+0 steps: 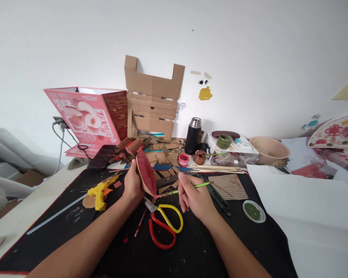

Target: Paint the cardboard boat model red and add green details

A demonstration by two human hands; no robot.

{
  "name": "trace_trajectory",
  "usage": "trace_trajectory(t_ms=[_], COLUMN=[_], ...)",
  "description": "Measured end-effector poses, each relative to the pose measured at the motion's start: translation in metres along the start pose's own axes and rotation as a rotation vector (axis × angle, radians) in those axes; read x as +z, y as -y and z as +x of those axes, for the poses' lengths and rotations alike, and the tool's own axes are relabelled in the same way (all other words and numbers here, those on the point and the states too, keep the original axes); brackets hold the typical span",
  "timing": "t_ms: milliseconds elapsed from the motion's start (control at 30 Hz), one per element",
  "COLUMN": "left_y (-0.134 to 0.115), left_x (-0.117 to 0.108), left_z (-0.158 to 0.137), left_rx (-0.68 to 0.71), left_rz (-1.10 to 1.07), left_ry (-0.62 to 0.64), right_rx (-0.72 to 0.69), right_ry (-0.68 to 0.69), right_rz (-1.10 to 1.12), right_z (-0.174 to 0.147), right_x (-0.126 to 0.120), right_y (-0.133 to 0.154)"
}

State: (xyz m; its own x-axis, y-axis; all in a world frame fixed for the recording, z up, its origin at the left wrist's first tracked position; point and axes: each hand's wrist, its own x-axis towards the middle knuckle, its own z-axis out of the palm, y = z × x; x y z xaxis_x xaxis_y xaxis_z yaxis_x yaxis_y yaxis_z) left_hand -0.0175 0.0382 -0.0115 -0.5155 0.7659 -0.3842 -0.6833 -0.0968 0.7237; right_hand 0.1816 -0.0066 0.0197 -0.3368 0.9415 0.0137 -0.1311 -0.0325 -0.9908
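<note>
My left hand (133,182) grips a red-painted cardboard piece (145,172), curved and pointed at its lower end, holding it tilted above the mat. In my right hand (193,194) is a thin green-handled paintbrush (174,192), pinched between the fingers. Its bristle end touches the lower tip of the red piece. Below both hands lie scissors (166,226) with one yellow and one red handle, their blades partly hidden under the piece. A second thin brush (140,223) rests beside the scissors.
A yellow glue gun (100,193) lies left on the black mat (203,247). Behind are cardboard scraps (162,154), a red paint jar (183,159), a brown paint jar (200,156) and a black flask (193,136). A green-paint lid (253,211) and corrugated cardboard (229,187) sit right.
</note>
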Motion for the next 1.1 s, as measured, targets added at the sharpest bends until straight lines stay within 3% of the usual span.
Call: trace_trajectory(t_ms=[233,467,767,1100], left_y=[-0.0023,-0.0036,-0.0034,-0.0035], left_x=[0.0023,0.0045,0.0042,0.0048], left_z=[-0.0037,-0.0069,-0.0063,-0.0071], left_rx=[-0.016,-0.004,0.001,-0.008], left_rz=[0.027,0.024,0.027,0.02], left_ry=[-0.023,-0.077,-0.068,-0.063], right_rx=[-0.023,0.0,-0.009,0.006], right_ry=[-0.066,0.007,-0.054,-0.013], right_rz=[0.025,-0.007,0.025,0.02], right_z=[0.0011,0.0005,0.0028,0.0015], right_x=[-0.0022,0.0022,-0.0009,-0.0011], right_y=[0.0029,-0.0009,0.0,-0.0001])
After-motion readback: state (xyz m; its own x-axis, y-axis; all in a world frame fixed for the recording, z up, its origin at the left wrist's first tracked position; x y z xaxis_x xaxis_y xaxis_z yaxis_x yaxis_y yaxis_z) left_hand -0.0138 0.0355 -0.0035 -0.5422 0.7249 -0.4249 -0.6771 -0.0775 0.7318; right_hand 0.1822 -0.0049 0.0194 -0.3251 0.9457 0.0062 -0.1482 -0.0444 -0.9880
